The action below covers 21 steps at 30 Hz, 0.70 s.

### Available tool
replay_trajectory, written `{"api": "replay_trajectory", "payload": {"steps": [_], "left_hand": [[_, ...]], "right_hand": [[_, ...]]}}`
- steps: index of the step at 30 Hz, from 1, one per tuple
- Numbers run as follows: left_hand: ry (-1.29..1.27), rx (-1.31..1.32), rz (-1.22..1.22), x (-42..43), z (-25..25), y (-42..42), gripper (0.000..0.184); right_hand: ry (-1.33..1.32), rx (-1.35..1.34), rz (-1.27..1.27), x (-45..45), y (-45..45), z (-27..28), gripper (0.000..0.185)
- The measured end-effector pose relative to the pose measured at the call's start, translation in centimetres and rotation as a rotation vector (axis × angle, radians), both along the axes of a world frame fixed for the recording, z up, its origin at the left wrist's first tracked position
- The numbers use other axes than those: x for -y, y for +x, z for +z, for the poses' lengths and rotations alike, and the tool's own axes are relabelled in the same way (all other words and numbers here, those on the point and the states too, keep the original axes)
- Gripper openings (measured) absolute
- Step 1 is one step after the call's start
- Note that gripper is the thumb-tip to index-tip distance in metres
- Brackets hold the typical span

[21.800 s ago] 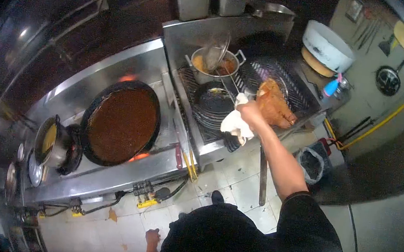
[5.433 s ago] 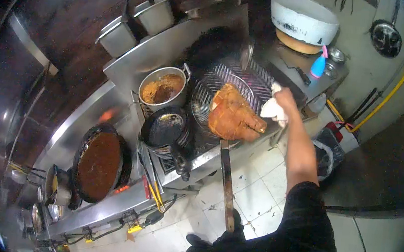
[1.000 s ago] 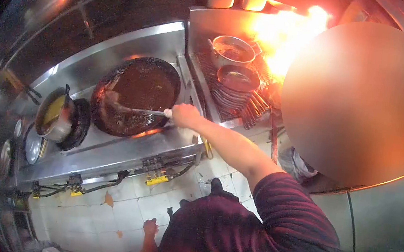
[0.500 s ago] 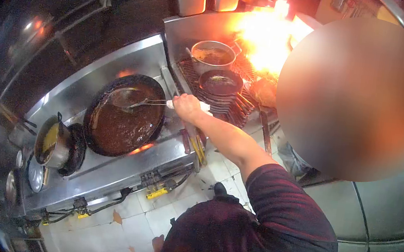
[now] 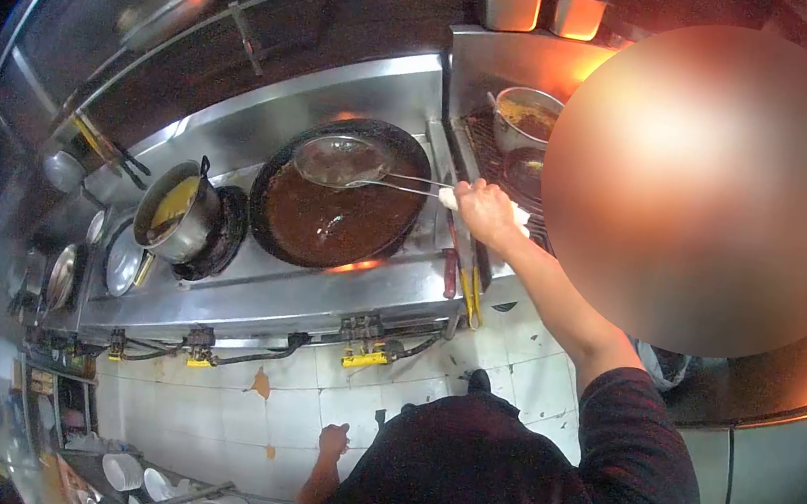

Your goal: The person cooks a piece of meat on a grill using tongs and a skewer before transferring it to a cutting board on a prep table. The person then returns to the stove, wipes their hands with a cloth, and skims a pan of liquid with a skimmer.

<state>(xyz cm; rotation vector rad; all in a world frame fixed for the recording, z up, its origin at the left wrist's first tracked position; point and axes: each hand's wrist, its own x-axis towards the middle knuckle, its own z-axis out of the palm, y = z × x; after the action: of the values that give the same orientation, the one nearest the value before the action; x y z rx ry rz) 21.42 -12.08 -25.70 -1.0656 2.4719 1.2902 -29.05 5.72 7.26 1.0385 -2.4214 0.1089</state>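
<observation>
My right hand is wrapped round a white cloth on the handle of a wire strainer. The strainer's round mesh is over the back part of a wide black pan of dark brown liquid; whether it touches the liquid is hard to tell. My left hand hangs low near my body, above the tiled floor, its fingers curled; whatever it may hold is too small to make out. To the right of the black pan, a metal pot with orange-brown contents stands on the grill.
A pot of yellow liquid stands left of the pan. Tongs and a red-handled tool lie at the stove's front edge. Two steel containers sit on the back ledge. A blurred disc with an orange glow hides the right side.
The strainer has moved from low in the liquid to the back of the pan, its mesh now plainly visible. The view has swung left, and the flames on the grill are mostly covered by the blurred disc.
</observation>
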Motion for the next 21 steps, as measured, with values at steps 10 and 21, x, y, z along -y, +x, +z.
{"api": "replay_trajectory", "payload": {"steps": [10,21], "left_hand": [[-0.311,0.049,-0.374,-0.3,-1.0,3.0,0.031],[-0.111,0.259,-0.186,0.6,-3.7,2.2,0.009]], "right_hand": [[0.050,0.314,0.051,0.8,3.7,1.0,0.015],[0.060,0.876,0.113,8.4,5.9,-0.4,0.031]]}}
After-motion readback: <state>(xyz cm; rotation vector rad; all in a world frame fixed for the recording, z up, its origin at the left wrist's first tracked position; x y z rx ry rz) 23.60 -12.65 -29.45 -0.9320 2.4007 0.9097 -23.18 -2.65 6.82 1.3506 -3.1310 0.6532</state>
